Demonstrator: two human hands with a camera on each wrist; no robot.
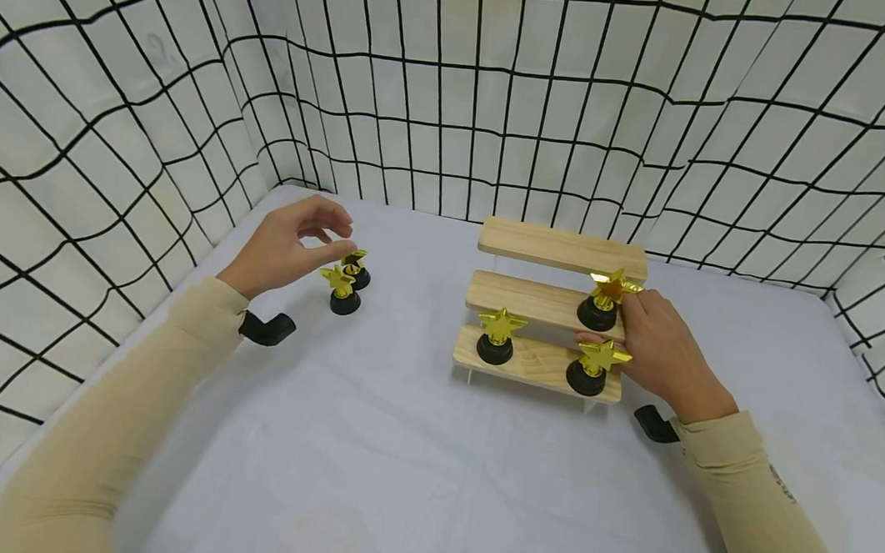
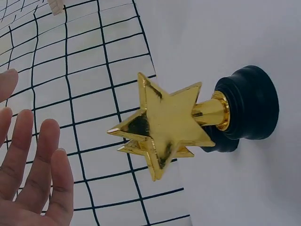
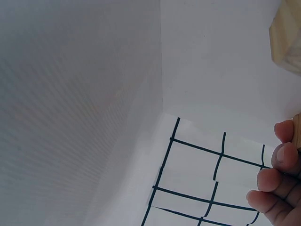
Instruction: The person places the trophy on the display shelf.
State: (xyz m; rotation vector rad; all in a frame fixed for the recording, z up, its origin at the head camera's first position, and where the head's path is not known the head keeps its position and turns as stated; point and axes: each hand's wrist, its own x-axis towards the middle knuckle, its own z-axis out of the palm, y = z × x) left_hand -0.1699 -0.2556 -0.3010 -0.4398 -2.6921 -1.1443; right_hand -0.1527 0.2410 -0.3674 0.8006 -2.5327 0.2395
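You're working in a staged recording booth — not a home. White cloth walls (image 1: 571,108) with black grid lines enclose a white-covered table (image 1: 373,457).

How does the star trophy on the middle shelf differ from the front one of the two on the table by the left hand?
The middle-shelf trophy stands on the wooden stand, with the right hand against it; the table trophy stands on the white table, and the left hand is just above it, fingers apart, not gripping. Both stand upright, with gold stars on black bases.
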